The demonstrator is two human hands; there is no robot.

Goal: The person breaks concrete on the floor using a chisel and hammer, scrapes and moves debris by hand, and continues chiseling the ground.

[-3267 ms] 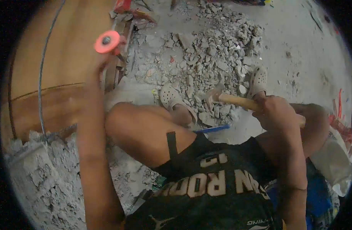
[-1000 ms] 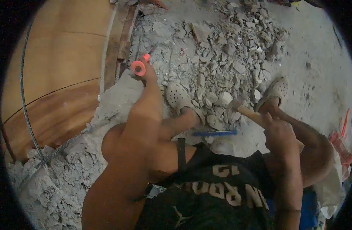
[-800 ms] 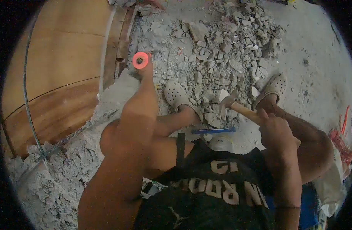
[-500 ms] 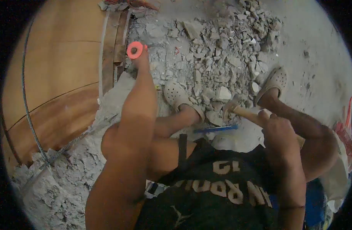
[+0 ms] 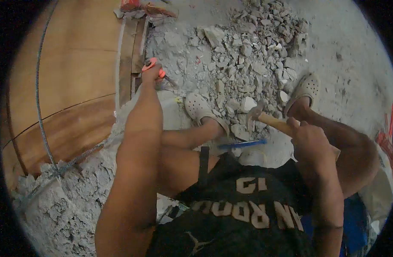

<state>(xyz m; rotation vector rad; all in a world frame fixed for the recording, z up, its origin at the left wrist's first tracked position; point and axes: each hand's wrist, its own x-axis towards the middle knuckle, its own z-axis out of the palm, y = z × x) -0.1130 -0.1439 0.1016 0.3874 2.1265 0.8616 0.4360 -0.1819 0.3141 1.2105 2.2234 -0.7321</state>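
Note:
My left hand (image 5: pixel 151 77) is closed around a chisel with an orange hand guard (image 5: pixel 149 65). The chisel's dark metal end points right and down toward the broken concrete at the wall's foot. On the other side, my right hand (image 5: pixel 312 140) grips a claw hammer (image 5: pixel 273 123) by its wooden handle. The hammer's head hangs over the rubble between my feet, apart from the chisel.
Broken concrete rubble (image 5: pixel 243 64) spreads across the floor ahead. Wooden boards (image 5: pixel 76 64) and a bent steel bar (image 5: pixel 38 85) stand at left, above rough concrete (image 5: pixel 83 192). A blue strip-like object (image 5: pixel 243 144) lies between my clog-shod feet.
My left hand has moved slightly down and turned the chisel, so its metal end now shows pointing down-right. The hammer stays almost in place.

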